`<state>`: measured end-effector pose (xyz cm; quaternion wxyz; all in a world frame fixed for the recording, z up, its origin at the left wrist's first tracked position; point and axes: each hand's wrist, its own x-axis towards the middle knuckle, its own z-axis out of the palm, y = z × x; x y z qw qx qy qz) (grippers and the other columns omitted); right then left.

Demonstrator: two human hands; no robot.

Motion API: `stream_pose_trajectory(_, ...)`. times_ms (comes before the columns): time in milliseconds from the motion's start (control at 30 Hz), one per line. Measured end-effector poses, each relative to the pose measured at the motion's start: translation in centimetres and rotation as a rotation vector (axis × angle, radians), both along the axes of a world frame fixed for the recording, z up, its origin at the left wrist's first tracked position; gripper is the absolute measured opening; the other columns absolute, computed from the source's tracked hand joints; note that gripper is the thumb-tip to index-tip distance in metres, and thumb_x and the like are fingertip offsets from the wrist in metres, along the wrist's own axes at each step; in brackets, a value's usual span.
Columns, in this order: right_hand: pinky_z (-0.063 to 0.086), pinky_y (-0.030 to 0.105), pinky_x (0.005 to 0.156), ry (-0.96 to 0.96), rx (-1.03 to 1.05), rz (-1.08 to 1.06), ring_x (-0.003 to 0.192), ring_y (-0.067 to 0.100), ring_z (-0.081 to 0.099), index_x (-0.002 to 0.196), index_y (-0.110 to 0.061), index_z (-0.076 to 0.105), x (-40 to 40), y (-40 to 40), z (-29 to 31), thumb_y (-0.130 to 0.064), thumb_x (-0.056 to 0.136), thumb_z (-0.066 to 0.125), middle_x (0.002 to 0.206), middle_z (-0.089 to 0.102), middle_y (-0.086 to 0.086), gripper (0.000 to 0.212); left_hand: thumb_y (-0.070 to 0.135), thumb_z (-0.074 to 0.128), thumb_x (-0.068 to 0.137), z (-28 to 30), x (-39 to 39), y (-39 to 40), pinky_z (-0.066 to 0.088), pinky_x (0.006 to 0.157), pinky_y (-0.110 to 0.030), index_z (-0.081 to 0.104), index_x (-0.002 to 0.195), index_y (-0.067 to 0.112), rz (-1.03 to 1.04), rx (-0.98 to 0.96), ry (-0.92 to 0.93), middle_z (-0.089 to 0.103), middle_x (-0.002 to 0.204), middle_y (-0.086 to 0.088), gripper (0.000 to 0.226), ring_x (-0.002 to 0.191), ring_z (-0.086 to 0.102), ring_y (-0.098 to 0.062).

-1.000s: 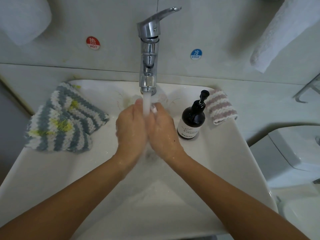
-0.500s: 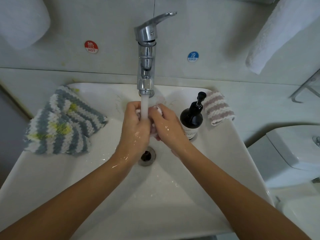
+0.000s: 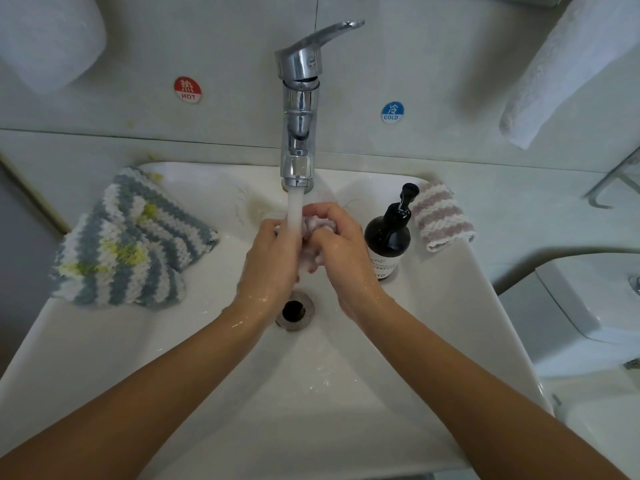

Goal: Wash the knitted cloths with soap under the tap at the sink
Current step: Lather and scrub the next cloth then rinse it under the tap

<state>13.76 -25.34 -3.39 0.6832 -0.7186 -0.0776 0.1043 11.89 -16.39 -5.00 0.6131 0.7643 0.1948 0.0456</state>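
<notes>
A chrome tap (image 3: pixel 298 109) runs a white stream of water into the white sink (image 3: pixel 433 341). Under the stream my left hand (image 3: pixel 270 268) and my right hand (image 3: pixel 343 258) together grip a small wet pink-and-white knitted cloth (image 3: pixel 318 226), bunched up and mostly hidden between my fingers. A black soap pump bottle (image 3: pixel 389 237) stands on the sink rim just right of my right hand. Grey, white and yellow striped knitted cloths (image 3: pixel 128 244) lie on the left rim. A pink-and-white striped knitted cloth (image 3: pixel 440 216) lies on the right rim behind the bottle.
The open drain (image 3: pixel 294 310) lies below my hands. Red HOT (image 3: pixel 187 89) and blue COLD (image 3: pixel 392 112) stickers sit on the tiled wall. White towels hang at top left (image 3: pixel 48 39) and top right (image 3: pixel 568 71). A white toilet (image 3: pixel 588 306) stands at the right.
My hands have moved up and apart slightly while rubbing, so the bunched pink cloth now shows between them and the drain is uncovered. Water keeps running.
</notes>
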Motion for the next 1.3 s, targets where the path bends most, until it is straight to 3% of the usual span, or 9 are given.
stream_pose_trajectory(233, 0.04, 0.017, 0.057, -0.107, -0.118, 0.058, 0.076, 0.008, 0.051, 0.105, -0.026, 0.053, -0.4, 0.2, -0.1, -0.019, 0.066, 0.043, 0.09, 0.056, -0.006, 0.04, 0.048, 0.045, 0.097, 0.2, -0.2, 0.2, 0.052, 0.065, -0.029, 0.065, 0.092, 0.025, 0.139, 0.007, -0.168, 0.068, 0.079, 0.005, 0.031, 0.074, 0.066, -0.01)
stream_pose_trajectory(367, 0.045, 0.016, 0.055, -0.065, -0.18, 0.091, 0.073, -0.001, 0.058, 0.099, -0.036, 0.052, -0.5, 0.0, 0.3, -0.044, 0.087, 0.046, 0.087, 0.06, -0.008, 0.016, 0.038, 0.049, 0.099, -0.1, -0.2, 0.4, 0.057, 0.071, -0.034, 0.051, 0.089, 0.031, 0.186, -0.044, -0.207, 0.062, 0.085, 0.007, 0.012, 0.079, 0.064, -0.009)
stream_pose_trajectory(467, 0.052, 0.028, 0.073, -0.044, -0.271, 0.048, 0.088, 0.005, 0.061, 0.11, -0.034, 0.055, -0.3, -0.1, 0.0, -0.053, 0.099, 0.032, 0.099, 0.063, -0.01, 0.031, 0.033, 0.051, 0.099, -0.2, -0.4, 0.5, 0.052, 0.065, -0.024, 0.05, 0.1, 0.028, 0.153, -0.049, -0.229, 0.062, 0.087, 0.009, 0.005, 0.073, 0.062, 0.001)
stream_pose_trajectory(567, 0.059, 0.041, 0.075, -0.05, -0.327, 0.004, 0.087, 0.011, 0.064, 0.109, -0.032, 0.055, -0.3, 0.0, 0.1, -0.052, 0.101, 0.026, 0.092, 0.065, -0.009, 0.037, 0.027, 0.056, 0.097, -0.1, -0.4, 0.3, 0.051, 0.054, -0.021, 0.05, 0.106, 0.025, 0.123, -0.106, -0.245, 0.064, 0.085, 0.004, 0.011, 0.066, 0.065, -0.004)
stream_pose_trajectory(667, 0.06, 0.033, 0.059, -0.035, -0.33, 0.015, 0.079, 0.013, 0.067, 0.108, -0.03, 0.056, -0.3, -0.1, 0.3, -0.05, 0.102, 0.026, 0.09, 0.066, -0.004, 0.038, 0.024, 0.056, 0.098, 0.4, -0.4, -0.1, 0.046, 0.048, -0.017, 0.048, 0.112, 0.02, 0.079, -0.153, -0.271, 0.064, 0.085, 0.002, 0.017, 0.062, 0.063, -0.003)
stream_pose_trajectory(900, 0.048, 0.025, 0.05, -0.074, -0.072, -0.067, 0.063, 0.011, 0.06, 0.093, -0.024, 0.058, -0.2, -0.1, 0.0, -0.025, 0.096, 0.057, 0.084, 0.065, 0.004, 0.003, 0.029, 0.048, 0.1, 0.4, -0.8, -0.2, 0.054, 0.064, -0.024, 0.041, 0.123, 0.03, 0.067, -0.134, -0.217, 0.062, 0.099, 0.009, 0.024, 0.083, 0.066, -0.009)
stream_pose_trajectory(1033, 0.051, 0.029, 0.055, -0.133, -0.026, -0.14, 0.067, 0.014, 0.059, 0.083, -0.023, 0.057, 0.2, -0.1, -0.4, -0.002, 0.09, 0.055, 0.089, 0.058, 0.009, 0.022, 0.062, 0.034, 0.095, -0.4, -0.4, -0.5, 0.054, 0.061, -0.036, 0.045, 0.116, 0.033, 0.063, -0.066, -0.028, 0.065, 0.088, 0.005, 0.037, 0.069, 0.064, -0.013)
stream_pose_trajectory(1133, 0.049, 0.025, 0.062, -0.171, -0.004, -0.165, 0.083, 0.019, 0.058, 0.081, -0.03, 0.057, 0.1, 0.1, -0.4, -0.005, 0.075, 0.048, 0.104, 0.058, 0.015, 0.027, 0.07, 0.029, 0.089, -0.8, -0.2, -0.4, 0.045, 0.053, -0.033, 0.056, 0.104, 0.024, 0.003, -0.033, 0.002, 0.06, 0.069, 0.008, 0.056, 0.058, 0.057, -0.013)
stream_pose_trajectory(1300, 0.049, 0.025, 0.063, -0.143, 0.045, -0.086, 0.086, 0.015, 0.059, 0.102, -0.03, 0.053, -0.2, 0.2, -0.7, -0.005, 0.069, 0.044, 0.104, 0.058, 0.003, 0.042, 0.072, 0.038, 0.085, -0.7, -0.7, -0.4, 0.048, 0.065, -0.034, 0.058, 0.095, 0.03, 0.064, -0.071, -0.079, 0.064, 0.075, 0.013, 0.048, 0.071, 0.06, -0.009)
